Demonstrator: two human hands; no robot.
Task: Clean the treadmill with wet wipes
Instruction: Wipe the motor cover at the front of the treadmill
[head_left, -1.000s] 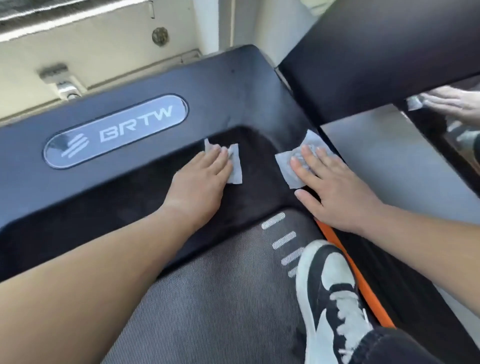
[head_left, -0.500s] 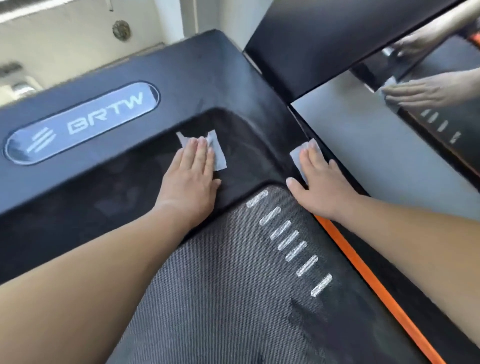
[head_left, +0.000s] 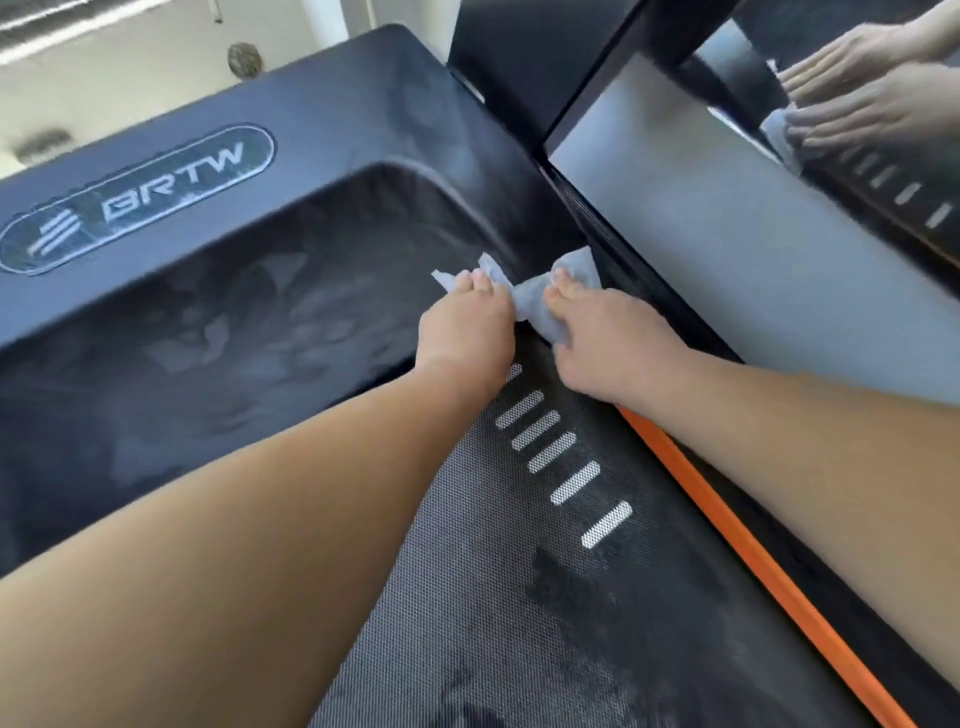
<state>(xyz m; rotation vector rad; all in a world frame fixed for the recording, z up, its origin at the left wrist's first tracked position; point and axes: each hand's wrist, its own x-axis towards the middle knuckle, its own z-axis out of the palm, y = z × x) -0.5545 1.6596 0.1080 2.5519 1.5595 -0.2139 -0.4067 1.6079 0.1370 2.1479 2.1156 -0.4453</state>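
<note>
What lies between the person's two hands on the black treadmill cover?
In the head view, crumpled white wet wipe fills the gap between left hand and right hand, touching both; one sheet or two is unclear.
</note>
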